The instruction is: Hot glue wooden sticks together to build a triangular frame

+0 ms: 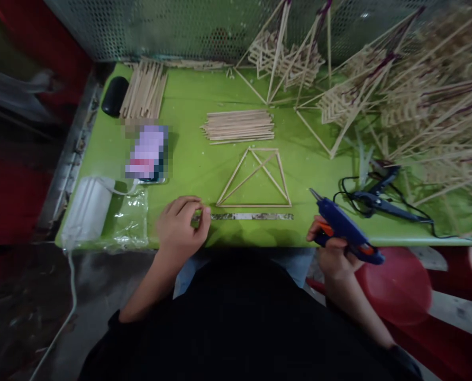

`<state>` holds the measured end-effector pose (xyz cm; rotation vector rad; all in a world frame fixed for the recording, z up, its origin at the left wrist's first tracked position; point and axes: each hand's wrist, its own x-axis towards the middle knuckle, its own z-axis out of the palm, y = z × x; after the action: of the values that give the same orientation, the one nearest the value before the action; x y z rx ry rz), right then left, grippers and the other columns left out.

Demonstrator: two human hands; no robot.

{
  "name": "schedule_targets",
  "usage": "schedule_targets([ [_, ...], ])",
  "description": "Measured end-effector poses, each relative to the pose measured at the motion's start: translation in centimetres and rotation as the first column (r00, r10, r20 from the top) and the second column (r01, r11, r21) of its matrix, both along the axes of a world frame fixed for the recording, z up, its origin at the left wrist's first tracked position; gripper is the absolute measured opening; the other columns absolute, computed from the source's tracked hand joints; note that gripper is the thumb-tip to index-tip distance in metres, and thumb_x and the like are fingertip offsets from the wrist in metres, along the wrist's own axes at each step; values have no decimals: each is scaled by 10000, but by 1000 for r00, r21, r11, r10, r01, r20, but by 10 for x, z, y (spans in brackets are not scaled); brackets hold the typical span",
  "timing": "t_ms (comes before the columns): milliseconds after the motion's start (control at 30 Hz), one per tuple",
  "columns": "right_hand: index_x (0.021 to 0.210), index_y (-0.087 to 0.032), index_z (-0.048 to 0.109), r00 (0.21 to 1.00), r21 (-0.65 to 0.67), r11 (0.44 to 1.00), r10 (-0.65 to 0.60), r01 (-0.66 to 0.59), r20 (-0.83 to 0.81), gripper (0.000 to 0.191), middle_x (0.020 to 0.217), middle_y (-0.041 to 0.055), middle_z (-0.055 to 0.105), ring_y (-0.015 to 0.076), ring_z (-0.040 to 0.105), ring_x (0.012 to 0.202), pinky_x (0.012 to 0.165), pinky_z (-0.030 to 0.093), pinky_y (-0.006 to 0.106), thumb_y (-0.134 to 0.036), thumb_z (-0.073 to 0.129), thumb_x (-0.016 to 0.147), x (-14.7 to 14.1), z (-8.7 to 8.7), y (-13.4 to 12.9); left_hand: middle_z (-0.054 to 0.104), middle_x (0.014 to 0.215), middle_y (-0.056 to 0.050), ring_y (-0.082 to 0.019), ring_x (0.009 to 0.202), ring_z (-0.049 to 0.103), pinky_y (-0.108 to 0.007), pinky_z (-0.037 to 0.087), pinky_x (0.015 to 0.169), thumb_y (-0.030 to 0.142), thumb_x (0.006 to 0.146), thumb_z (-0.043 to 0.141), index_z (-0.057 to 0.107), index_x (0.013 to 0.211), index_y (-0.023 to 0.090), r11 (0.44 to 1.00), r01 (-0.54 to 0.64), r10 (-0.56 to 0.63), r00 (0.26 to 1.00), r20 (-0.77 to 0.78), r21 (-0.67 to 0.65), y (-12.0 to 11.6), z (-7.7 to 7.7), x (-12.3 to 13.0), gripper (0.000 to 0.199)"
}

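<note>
While the right hand (pixel 335 248) grips a blue plastic glue gun with an orange trigger (pixel 341 219), the left hand (pixel 182 225) curls near a flat, pale wooden-stick frame with 2 crossing diagonals (pixel 263 166), lying on the green tabletop (pixel 188 169). Whether its fingertips pinch anything, I cannot tell. The frame is probably light, stiff, and fragile at the joints; mid-stick holds look safest. Pixelation masks a pink-and-lilac object (pixel 146 151); the left palm is hidden.

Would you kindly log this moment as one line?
right hand: holding glue gun | left hand: at strip's left end, contact unclear | frame: on table, beyond strip | sticks: beyond frame
</note>
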<state>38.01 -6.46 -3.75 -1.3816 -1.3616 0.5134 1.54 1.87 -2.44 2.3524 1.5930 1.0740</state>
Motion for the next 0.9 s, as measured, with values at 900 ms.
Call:
schedule_targets([
  [900,1037,-252,806,874,-79,905,379,-419,-304,689,951,119,790,166,631,545,459,439,363,-915,621,1045,65,44,178,851,1058,-57,-193,981,794,-350,653,810,145,1015,684,828,1031,232,944,329,-281,846,453,-29,150,47,57,169],
])
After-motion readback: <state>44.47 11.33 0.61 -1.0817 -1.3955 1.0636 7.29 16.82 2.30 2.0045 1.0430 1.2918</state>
